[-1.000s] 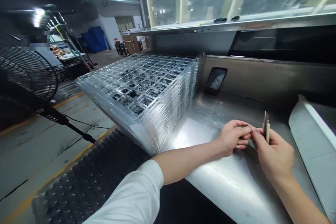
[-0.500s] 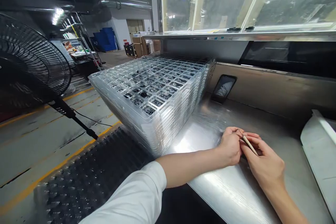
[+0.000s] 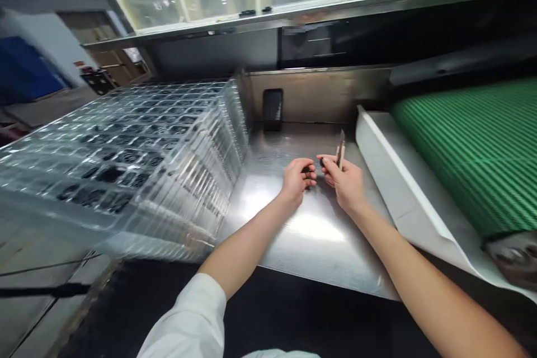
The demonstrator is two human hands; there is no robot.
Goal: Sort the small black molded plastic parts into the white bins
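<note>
Above the metal worktop (image 3: 268, 224), my left hand (image 3: 297, 180) curls its fingers around a small black part (image 3: 307, 169). Just to the right, my right hand (image 3: 346, 180) pinches another small black piece (image 3: 322, 161) between thumb and forefinger. The same hand also grips a slim craft knife (image 3: 340, 151), its pointed blade upward and its pale handle against the fingers. A narrow gap separates the two hands. Motion blur hides the exact shape of the black pieces.
At left stands a tall stack of clear plastic trays (image 3: 188, 179) with dark parts in the compartments. A phone-like black object (image 3: 272, 109) leans against the back wall. On the right are a white guard (image 3: 403, 179) and a green conveyor belt (image 3: 474, 145). A shelf edge (image 3: 201, 31) crosses above.
The view has swung right, bringing the green belt in. My hands, close together before, have moved apart, and the knife now points upward in my right hand.
</note>
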